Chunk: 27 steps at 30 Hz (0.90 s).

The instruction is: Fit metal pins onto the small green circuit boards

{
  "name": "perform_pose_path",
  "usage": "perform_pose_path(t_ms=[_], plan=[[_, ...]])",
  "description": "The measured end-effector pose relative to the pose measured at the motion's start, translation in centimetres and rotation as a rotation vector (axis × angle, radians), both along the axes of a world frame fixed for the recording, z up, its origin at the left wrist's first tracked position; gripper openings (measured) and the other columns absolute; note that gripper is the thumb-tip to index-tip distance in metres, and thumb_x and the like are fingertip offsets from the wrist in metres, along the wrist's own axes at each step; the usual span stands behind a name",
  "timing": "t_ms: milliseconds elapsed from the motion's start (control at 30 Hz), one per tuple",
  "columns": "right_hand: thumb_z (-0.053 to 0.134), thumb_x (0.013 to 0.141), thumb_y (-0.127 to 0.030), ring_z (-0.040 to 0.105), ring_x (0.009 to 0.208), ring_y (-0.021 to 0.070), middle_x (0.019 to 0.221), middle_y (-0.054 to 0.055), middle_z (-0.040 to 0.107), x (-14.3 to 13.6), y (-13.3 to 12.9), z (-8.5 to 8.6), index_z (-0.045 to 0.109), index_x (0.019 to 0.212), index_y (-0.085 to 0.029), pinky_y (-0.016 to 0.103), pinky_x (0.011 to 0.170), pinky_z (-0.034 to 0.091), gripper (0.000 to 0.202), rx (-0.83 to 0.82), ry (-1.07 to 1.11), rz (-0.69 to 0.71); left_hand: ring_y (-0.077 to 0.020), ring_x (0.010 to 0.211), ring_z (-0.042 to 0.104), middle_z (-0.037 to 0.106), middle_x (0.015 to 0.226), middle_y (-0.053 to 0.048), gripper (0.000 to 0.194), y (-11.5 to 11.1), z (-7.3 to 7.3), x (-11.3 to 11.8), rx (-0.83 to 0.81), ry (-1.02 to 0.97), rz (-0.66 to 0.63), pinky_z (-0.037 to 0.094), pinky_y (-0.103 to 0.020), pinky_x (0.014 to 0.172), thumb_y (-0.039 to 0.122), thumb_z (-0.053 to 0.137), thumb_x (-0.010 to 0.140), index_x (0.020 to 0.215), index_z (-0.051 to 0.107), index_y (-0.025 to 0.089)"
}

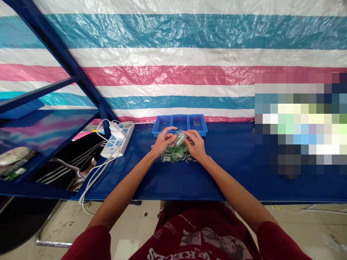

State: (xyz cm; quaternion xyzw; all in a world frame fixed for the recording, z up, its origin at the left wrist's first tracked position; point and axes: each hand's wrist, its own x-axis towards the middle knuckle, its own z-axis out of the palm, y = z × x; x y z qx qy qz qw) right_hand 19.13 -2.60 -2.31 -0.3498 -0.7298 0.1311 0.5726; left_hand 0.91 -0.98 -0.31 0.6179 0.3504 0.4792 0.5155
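My left hand (165,141) and my right hand (196,145) hold a small clear plastic bag (180,138) between them, fingers closed on its two sides. Small metal pieces seem to be inside it, too small to name. Under the hands lies a pile of green-tinged plastic bags (173,154) on the blue table (162,180). Loose thin metal pieces (188,157), like screws or pins, lie at the pile's right, by my right hand. Just behind the hands stand three joined blue bins (204,130); the left and right ones hold a few small items.
A white power strip (119,140) with a plugged-in adapter (117,131) and trailing cables (90,180) lies at the table's left. A blue metal frame (78,77) rises there. Behind the table hangs a striped plastic sheet (173,76). The right side is partly pixelated.
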Motion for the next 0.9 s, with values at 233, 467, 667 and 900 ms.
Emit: perform_pose_path(t_ms=[233,467,667,900], plan=[[0.049,0.095,-0.04,0.062,0.075,0.0175,0.084,0.007,0.066,-0.2,0.3,-0.4,0.066,0.087,-0.02,0.03,0.068,0.052,0.027,-0.065,0.011,-0.052,-0.0182,0.077,0.059,0.063,0.094,-0.01,0.049,0.3,-0.2,0.0,0.199,0.128,0.11,0.049,-0.029,0.065,0.063,0.062,0.079,0.082,0.069,0.015],[0.046,0.094,-0.049,0.053,0.051,0.014,0.057,-0.001,0.058,-0.2,0.1,-0.2,0.067,0.088,-0.02,0.027,0.056,0.046,0.036,-0.3,0.112,0.045,-0.0103,0.046,0.05,0.054,0.054,0.002,0.036,-0.2,-0.1,0.1,0.092,0.178,0.05,0.042,-0.022,0.046,0.05,0.069,0.078,0.08,0.063,0.015],[0.038,0.097,-0.035,0.054,0.054,0.0123,0.075,0.001,0.06,0.0,0.1,-0.3,0.06,0.119,-0.021,0.025,0.053,0.048,0.034,-0.34,0.167,0.147,-0.0053,0.034,0.039,0.048,0.049,0.01,0.057,-0.4,0.5,0.0,-0.065,-0.008,0.007,0.029,-0.017,0.038,0.042,0.073,0.078,0.125,0.049,0.021],[0.049,0.094,-0.032,0.059,0.077,0.016,0.101,0.008,0.058,-0.1,0.2,-0.1,0.066,0.105,-0.022,0.03,0.066,0.053,0.022,-0.074,-0.039,0.046,-0.0067,0.039,0.041,0.048,0.051,0.005,0.04,-0.4,0.8,0.0,-0.122,-0.119,0.0,0.03,-0.021,0.041,0.053,0.067,0.08,0.096,0.062,0.017]])
